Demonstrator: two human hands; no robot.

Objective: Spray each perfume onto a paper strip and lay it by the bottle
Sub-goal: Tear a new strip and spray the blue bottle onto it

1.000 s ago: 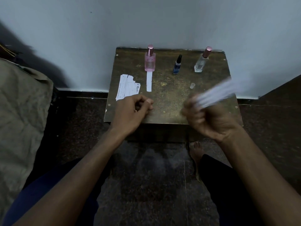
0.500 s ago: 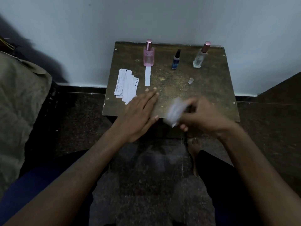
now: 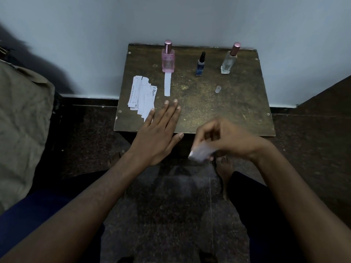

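Three bottles stand along the back of a small brown table (image 3: pixel 237 111): a pink perfume bottle (image 3: pixel 168 58), a small blue bottle (image 3: pixel 200 65) and a clear bottle (image 3: pixel 228 60) with a pink cap. One paper strip (image 3: pixel 167 84) lies in front of the pink bottle. A pile of paper strips (image 3: pixel 142 96) lies at the table's left. My left hand (image 3: pixel 158 133) rests flat and open on the front edge, fingertips beside the pile. My right hand (image 3: pixel 226 140) holds a blurred paper strip (image 3: pixel 199 153) just below the front edge.
A small clear cap (image 3: pixel 218 89) lies on the table right of centre. A pale wall (image 3: pixel 190 19) stands behind the table. Crumpled beige cloth (image 3: pixel 20 126) lies at the left. My bare foot (image 3: pixel 225 173) rests on the dark floor under the table.
My left hand went from a loose fist to lying flat. My right hand swung the paper strip from the upper right down and left, below the table's front edge.
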